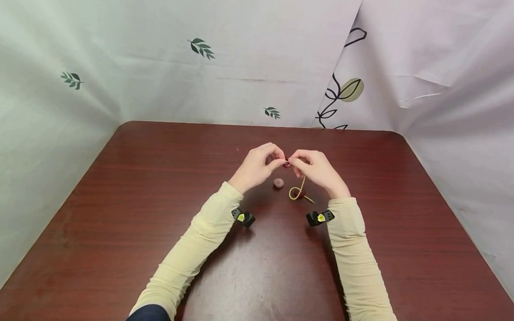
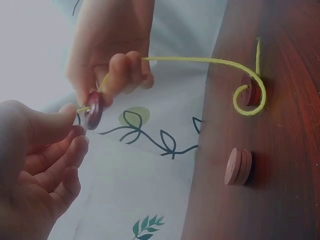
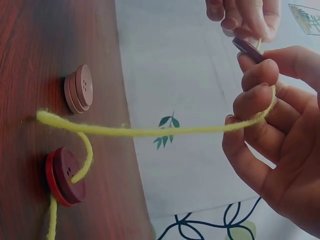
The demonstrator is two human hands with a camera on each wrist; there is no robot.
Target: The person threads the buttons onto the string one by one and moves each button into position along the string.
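Note:
My left hand [image 1: 258, 165] pinches a short end of yellow yarn [image 2: 82, 109] that sticks out of a dark red button [image 2: 93, 111]. On the other side, my right hand [image 1: 317, 170] grips that button by its edge between thumb and fingers [image 3: 261, 72]. The yarn comes through the button, runs over the right hand's fingers and hangs in a loop to the table. There it passes through a small stack of red buttons [image 3: 67, 175]. Both hands are raised above the tabletop, fingertips close together.
A stack of pinkish-brown buttons [image 1: 278, 183] stands on the dark wooden table [image 1: 130, 212], left of the red buttons. Leaf-patterned white cloth [image 1: 234, 92] hangs behind the table and along both sides.

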